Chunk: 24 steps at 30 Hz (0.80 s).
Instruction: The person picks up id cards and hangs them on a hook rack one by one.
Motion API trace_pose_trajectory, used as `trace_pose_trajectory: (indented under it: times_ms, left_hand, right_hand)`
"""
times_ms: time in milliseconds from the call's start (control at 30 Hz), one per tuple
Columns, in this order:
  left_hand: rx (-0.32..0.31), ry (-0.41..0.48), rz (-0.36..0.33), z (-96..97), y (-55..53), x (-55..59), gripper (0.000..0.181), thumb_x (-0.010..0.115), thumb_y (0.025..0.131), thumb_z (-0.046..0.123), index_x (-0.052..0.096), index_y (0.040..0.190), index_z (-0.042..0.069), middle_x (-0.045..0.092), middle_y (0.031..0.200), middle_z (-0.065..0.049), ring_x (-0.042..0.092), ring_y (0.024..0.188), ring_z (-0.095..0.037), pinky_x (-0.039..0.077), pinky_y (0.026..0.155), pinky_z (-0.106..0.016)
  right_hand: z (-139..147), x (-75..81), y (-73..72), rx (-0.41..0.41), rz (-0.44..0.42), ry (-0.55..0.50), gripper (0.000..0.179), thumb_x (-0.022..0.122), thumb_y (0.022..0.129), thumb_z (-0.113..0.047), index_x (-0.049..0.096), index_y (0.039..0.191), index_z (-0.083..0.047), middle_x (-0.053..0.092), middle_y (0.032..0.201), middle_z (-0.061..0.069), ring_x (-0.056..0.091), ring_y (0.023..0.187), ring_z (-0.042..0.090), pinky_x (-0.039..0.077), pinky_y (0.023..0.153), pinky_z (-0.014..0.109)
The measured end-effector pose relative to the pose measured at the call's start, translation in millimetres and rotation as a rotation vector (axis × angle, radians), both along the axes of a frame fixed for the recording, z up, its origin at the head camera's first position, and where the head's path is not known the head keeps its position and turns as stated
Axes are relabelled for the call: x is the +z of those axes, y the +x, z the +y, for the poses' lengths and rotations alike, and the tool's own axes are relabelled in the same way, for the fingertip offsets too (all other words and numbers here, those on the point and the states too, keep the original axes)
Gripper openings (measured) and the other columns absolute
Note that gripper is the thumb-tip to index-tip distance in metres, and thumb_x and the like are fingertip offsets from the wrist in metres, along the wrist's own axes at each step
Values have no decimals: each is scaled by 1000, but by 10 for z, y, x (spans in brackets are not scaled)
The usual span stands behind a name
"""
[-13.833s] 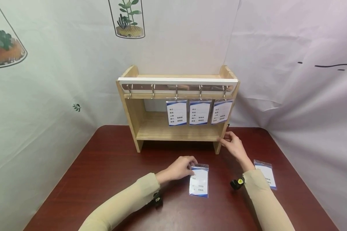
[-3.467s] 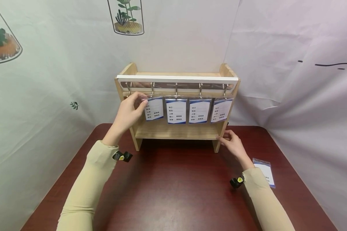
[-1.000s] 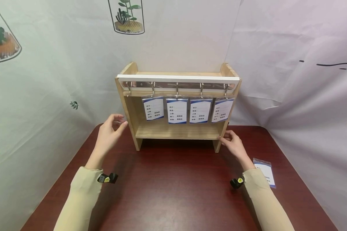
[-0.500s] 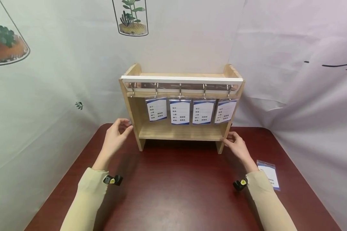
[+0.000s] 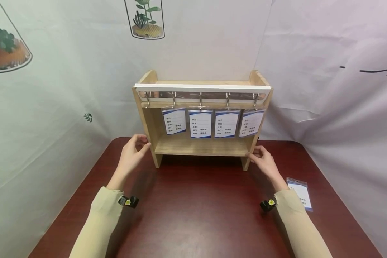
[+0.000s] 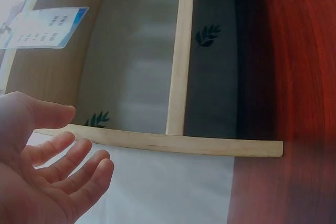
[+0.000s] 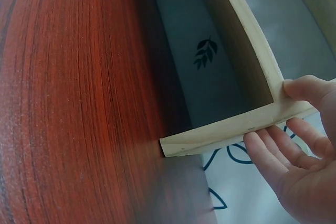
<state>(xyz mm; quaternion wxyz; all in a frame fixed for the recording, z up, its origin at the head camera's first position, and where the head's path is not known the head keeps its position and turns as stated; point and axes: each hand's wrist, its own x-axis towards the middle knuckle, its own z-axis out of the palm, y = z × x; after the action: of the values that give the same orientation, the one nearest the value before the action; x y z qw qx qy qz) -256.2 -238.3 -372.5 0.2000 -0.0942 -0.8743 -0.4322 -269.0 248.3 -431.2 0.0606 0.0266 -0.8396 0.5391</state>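
A small wooden shelf [image 5: 200, 150] stands on the table, with a white hook rail [image 5: 201, 87] across its top front. Several clear-sleeved name badges [image 5: 200, 124] hang in a row from the metal hooks [image 5: 200, 100]. My right hand [image 5: 265, 163] grips the shelf's right side panel [image 7: 226, 132], thumb by the shelf board and fingers along the outer face. My left hand [image 5: 132, 154] is at the left side panel [image 6: 210, 145], thumb and fingers spread apart around its edge with nothing held between them. One more name badge [image 5: 300, 195] lies flat on the table beside my right forearm.
The dark red table [image 5: 193, 215] extends in front of the shelf. Whitish fabric [image 5: 325, 89] with printed plants hangs behind and on both sides. A black wrist camera [image 5: 129, 201] is on the left sleeve, another [image 5: 268, 204] on the right.
Earlier, my left hand took a badge from the table and hung it left of the others. It then let go, lowered, and has just come to the left panel. My right hand stayed put.
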Motion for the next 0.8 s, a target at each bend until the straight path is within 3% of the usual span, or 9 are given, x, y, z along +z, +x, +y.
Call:
trace_pose_trajectory:
  times_ms: [133,467,667,800]
  left_hand:
    - [2,5,8,3,-19,-24,30,67,98,16,58,122,1,62,113,-17,61,107,-33,47,92,-47]
    - [61,43,1,-2,-61,-165,32,68,96,13,55,122,1,62,113,-17,62,98,-31,48,85,-41]
    - [82,74,-26,7,-121,-241,40,68,96,13,51,129,-1,61,120,-19,63,105,-34,50,88,-43]
    - [59,86,-53,16,-149,-311,48,68,98,16,48,137,-2,59,126,-22,60,114,-37,50,94,-49]
  right_hand:
    - [6,4,-19,4,16,1,55,68,98,-31,48,134,5,60,128,27,63,114,31,56,86,27]
    - [1,-31,-8,-5,11,0,52,68,98,-27,49,134,5,60,127,26,64,108,24,55,81,21]
    - [9,-32,-11,-6,4,-5,56,68,98,-32,48,135,5,60,129,26,61,117,35,55,84,22]
    - [11,-42,-8,-10,0,-6,55,68,98,-31,48,135,5,60,129,26,62,116,34,54,84,21]
